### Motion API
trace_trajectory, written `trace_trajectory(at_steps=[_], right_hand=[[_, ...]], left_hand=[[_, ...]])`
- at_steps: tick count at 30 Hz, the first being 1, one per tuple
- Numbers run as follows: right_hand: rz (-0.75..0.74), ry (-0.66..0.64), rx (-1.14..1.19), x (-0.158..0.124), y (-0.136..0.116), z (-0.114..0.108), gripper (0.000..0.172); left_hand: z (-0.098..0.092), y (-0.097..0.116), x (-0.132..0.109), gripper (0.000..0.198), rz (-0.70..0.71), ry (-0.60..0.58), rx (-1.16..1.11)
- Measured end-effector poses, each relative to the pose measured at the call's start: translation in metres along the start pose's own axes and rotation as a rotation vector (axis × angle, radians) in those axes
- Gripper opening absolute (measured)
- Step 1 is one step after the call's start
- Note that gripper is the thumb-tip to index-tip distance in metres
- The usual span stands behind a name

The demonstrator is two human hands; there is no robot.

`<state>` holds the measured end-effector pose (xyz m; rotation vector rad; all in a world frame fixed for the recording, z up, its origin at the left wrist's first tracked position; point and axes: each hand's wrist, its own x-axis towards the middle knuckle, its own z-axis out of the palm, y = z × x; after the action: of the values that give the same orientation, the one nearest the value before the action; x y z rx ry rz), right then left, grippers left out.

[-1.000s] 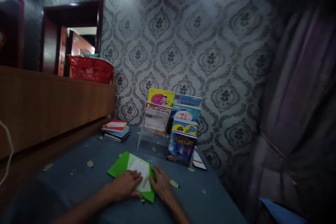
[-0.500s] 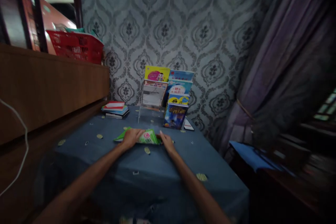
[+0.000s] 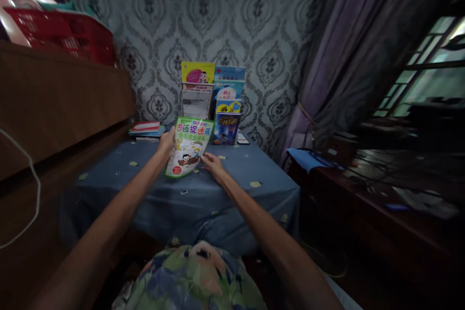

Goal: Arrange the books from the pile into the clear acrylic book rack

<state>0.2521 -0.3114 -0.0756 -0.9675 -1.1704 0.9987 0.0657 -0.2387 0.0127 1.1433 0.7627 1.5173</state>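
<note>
A thin green-and-white children's book (image 3: 188, 147) with cartoon figures on its cover is held up above the table, tilted, its cover facing me. My left hand (image 3: 167, 141) grips its left edge, the fingers partly behind it. At the lower right edge, my right hand (image 3: 214, 164) pinches the book between thumb and fingers. Behind it stands a clear display rack, mostly hidden, with a yellow book (image 3: 198, 72), a grey-and-white book (image 3: 196, 101), a blue-and-yellow book (image 3: 228, 105) and a dark blue book (image 3: 226, 129).
A stack of books (image 3: 147, 129) lies at the table's back left. The table (image 3: 141, 169) has a blue patterned cloth. A red basket (image 3: 65, 34) sits on the wooden ledge to the left. At right, a side desk (image 3: 363, 193) carries a blue folder and clutter.
The green book has been lifted off the table and turned upright, its cover now facing me. Both hands have risen with it. The view has tilted down and swung right.
</note>
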Motion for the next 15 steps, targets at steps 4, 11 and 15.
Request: trace_trajectory(at_steps=[4, 11, 15], right_hand=[[-0.003, -0.017, -0.051, 0.004, 0.003, 0.004, 0.049], [0.118, 0.033, -0.359, 0.012, 0.011, -0.013, 0.037], [0.142, 0.057, -0.635, 0.018, 0.006, -0.016, 0.037]], left_hand=[[-0.006, -0.004, 0.010, 0.045, -0.020, -0.012, 0.102], [-0.033, -0.021, 0.019, 0.032, -0.031, -0.139, 0.487], [-0.053, -0.036, 0.000, 0.028, 0.009, -0.249, 0.866]])
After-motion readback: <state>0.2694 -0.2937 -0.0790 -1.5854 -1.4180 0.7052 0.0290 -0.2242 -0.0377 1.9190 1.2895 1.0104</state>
